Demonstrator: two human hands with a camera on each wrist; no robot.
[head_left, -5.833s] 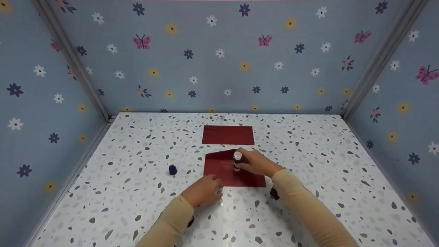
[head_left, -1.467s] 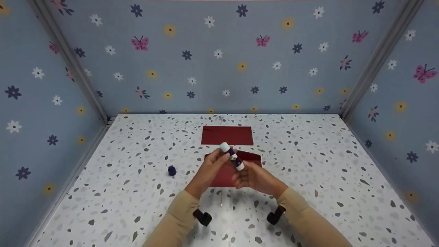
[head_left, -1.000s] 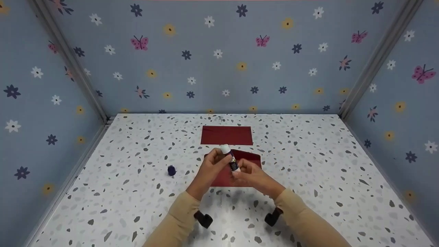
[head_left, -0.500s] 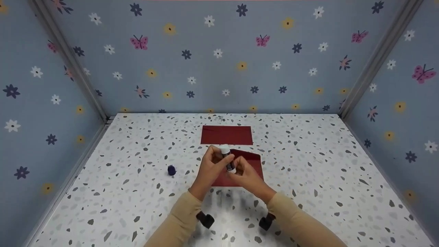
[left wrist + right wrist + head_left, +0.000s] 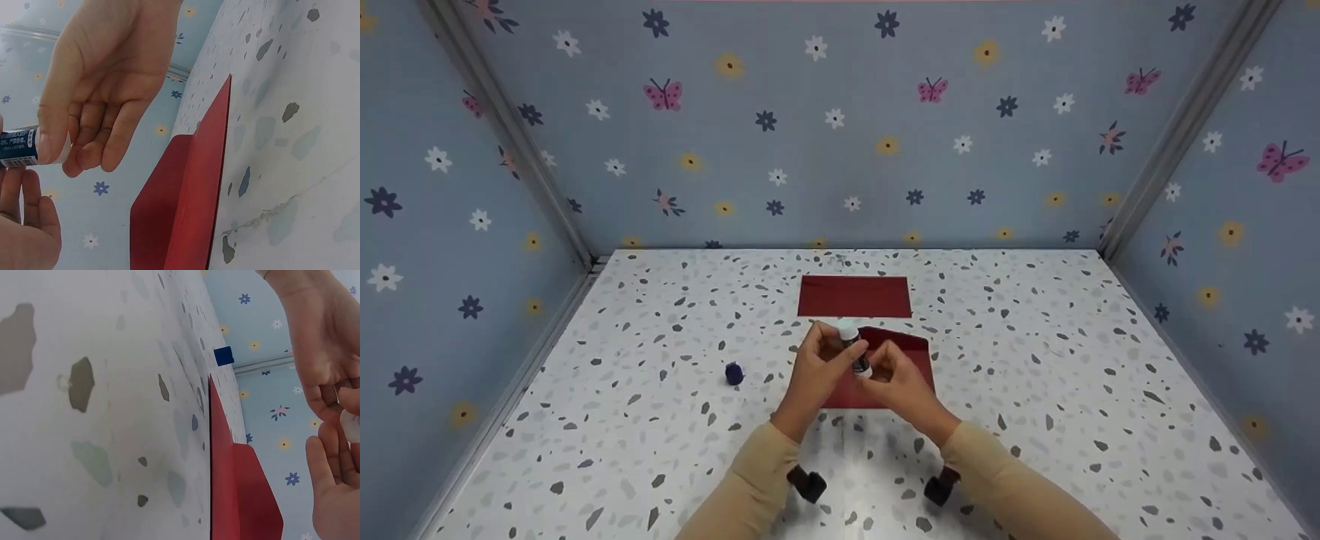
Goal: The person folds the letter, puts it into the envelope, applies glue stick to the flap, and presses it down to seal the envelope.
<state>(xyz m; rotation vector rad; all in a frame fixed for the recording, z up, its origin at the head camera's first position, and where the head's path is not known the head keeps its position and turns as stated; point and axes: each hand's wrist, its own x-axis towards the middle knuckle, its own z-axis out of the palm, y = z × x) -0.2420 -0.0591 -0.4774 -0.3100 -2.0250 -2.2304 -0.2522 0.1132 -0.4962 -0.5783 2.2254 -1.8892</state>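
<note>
A glue stick [image 5: 860, 364], with a white top and a dark printed label, is held nearly upright above a red envelope [image 5: 919, 361]. My left hand [image 5: 812, 373] grips its barrel, thumb across the front. My right hand [image 5: 910, 391] pinches the white lower end. Fingers hide part of the barrel, and the state of its top is too small to tell. Under the hands lies the envelope, its flap raised in the left wrist view. A dark blue cap [image 5: 734, 373] sits on the table to the left, apart from both hands.
A flat red paper rectangle [image 5: 854, 297] lies behind the envelope. The speckled white table [image 5: 1005, 315] is bounded by a flowered back wall [image 5: 810, 150] and side walls.
The right hand first held the glue stick upright over the envelope while the left rested there. Both hands then raised it, and the right fingers closed on its lower end. The cap has stayed put.
</note>
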